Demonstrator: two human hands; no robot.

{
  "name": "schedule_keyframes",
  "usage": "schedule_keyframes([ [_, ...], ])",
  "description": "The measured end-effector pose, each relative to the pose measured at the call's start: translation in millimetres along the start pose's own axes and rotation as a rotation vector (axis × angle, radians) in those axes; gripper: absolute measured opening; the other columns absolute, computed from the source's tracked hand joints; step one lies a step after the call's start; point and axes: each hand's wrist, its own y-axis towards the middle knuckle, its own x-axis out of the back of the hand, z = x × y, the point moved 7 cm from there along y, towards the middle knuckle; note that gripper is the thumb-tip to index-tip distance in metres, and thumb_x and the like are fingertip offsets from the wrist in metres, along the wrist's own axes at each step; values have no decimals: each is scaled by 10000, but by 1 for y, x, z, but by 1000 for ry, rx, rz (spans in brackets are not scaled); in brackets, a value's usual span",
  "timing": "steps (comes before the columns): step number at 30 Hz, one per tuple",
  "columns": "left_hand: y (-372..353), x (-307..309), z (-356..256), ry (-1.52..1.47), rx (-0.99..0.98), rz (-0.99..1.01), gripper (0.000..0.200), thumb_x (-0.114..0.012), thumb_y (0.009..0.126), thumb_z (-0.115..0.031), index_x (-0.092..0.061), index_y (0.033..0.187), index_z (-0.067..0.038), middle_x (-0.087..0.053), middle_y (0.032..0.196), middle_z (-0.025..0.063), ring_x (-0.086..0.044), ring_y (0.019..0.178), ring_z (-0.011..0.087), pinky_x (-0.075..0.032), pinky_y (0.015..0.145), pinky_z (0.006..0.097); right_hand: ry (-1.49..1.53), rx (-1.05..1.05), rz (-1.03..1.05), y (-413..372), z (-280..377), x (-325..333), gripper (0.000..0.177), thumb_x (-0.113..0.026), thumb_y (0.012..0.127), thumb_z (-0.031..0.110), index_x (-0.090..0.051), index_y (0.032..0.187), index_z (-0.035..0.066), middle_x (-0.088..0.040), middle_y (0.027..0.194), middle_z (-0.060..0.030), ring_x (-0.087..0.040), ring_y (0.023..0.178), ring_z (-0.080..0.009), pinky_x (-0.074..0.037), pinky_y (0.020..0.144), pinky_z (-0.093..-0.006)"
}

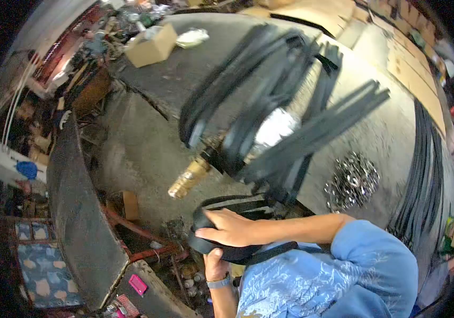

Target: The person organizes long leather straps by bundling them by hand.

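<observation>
A looped bundle of wide black strips [200, 245] lies between my hands in front of the blue shirt. My right hand [229, 228] presses over the top of the loop with its fingers bent around it. Below it, my left hand [216, 265], with a band at the wrist, grips the underside of the same bundle, its thumb up against the strips. More long black strips [269, 106] lie in bunches across the table beyond. A brass-coloured cylindrical piece [189, 179] sticks out beside their near end.
A pile of shiny metal pieces [353, 181] rests on the table to the right, near hanging black strips [423, 175]. An open cardboard box [153, 46] and a plastic bag [192, 37] stand at the back left. A pink object [138, 284] lies on the lower-left surface.
</observation>
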Motion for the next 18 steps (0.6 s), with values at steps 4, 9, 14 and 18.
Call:
schedule_keyframes([
  [4, 30, 11, -33, -95, 42, 75, 718, -776, 732, -262, -471, 1332, -11, -597, 1202, 100, -598, 1101, 245, -492, 965, 389, 71, -45, -2, 35, 2, -4, 547, -596, 917, 471, -554, 1128, -32, -667, 1044, -253, -643, 1009, -382, -478, 884, -448],
  [9, 77, 69, -89, -121, -45, 96, 624, -770, 757, -312, -543, 1247, 0, -636, 1142, 89, -630, 1036, 226, -526, 898, 367, 335, 116, 16, 89, 59, -46, 438, -622, 935, 383, -553, 1102, -16, -670, 968, -181, -640, 878, -301, -491, 821, -405],
  [14, 105, 106, -147, -85, -68, 183, 1368, -799, 391, -744, -310, 1482, -78, -425, 1450, 63, -449, 1328, 242, -423, 1095, 416, -147, 192, -187, 167, 61, -104, 500, -614, 910, 447, -543, 1030, -33, -588, 971, -227, -556, 920, -402, -442, 842, -454],
  [18, 139, 156, -177, 60, -78, 188, 1182, -949, 553, -438, -316, 1473, -50, -492, 1358, 84, -501, 1247, 227, -434, 1040, 386, -146, 138, -276, 238, 31, -138, 569, -531, 936, 517, -523, 1001, -48, -523, 1016, -242, -506, 984, -396, -399, 858, -477],
])
